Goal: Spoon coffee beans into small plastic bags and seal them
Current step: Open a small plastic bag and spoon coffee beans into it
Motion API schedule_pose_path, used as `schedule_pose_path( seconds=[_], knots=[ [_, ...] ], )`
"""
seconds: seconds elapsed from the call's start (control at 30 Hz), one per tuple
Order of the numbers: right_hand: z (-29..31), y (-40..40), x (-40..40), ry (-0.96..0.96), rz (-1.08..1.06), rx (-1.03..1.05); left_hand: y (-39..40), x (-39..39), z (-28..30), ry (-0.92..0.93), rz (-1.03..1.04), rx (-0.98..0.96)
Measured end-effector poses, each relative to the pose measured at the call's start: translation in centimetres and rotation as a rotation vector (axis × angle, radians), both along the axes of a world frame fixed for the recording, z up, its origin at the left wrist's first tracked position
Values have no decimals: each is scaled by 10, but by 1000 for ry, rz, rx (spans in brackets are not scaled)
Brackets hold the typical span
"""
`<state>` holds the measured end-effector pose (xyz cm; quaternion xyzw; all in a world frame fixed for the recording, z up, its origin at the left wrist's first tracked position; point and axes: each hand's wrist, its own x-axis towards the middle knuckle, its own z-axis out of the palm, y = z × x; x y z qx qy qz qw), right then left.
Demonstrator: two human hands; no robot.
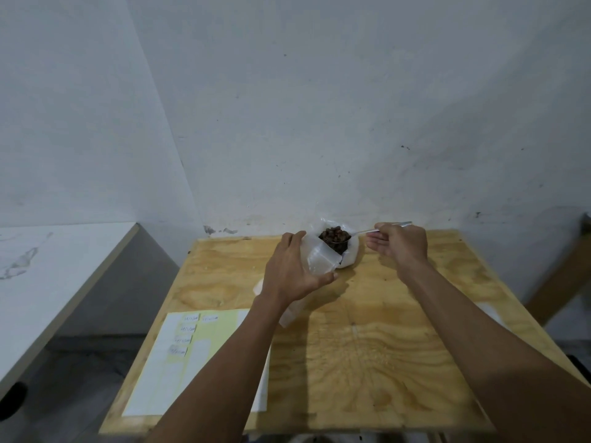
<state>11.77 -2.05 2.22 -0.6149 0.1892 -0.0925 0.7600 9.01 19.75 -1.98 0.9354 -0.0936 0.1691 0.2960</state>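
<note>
At the table's (399,330) far edge, the left hand (292,270) pinches a small plastic bag (321,262) (fingers curled round it); the right hand (399,244) grips a spoon (367,231) loaded with coffee beans (334,235).

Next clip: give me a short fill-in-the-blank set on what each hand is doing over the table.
1. The right hand holds a metal ____ by its handle.
2. The left hand holds a small clear plastic ____.
3. The large bag at the table's far edge holds dark coffee ____.

Missing words: spoon; bag; beans
</note>
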Motion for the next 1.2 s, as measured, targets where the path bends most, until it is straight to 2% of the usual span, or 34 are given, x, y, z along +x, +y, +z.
schedule_pose_path(
  seconds=[0.43, 0.63, 0.83, 1.0, 1.1, 1.2],
  knots=[
    [7, -13, -28, -189, 128, 62, -13, 6, 13, -107, 19, -58],
    [-2, -11, -18, -192, 31, 104, -7, 9, -1, -109, 13, -26],
    [-19, 3, 1, -134, -122, -204, -2, 13, -8, -74, 3, -26],
    [-35, 17, 9, -182, -114, -506, -6, 18, -10, -32, -55, -81],
    [-45, 23, 11, -141, -86, -548, -7, 21, -11, -26, -77, -106],
    [-48, 25, 14, -43, -74, -475, -8, 22, -13, -25, -83, -113]
  ],
)
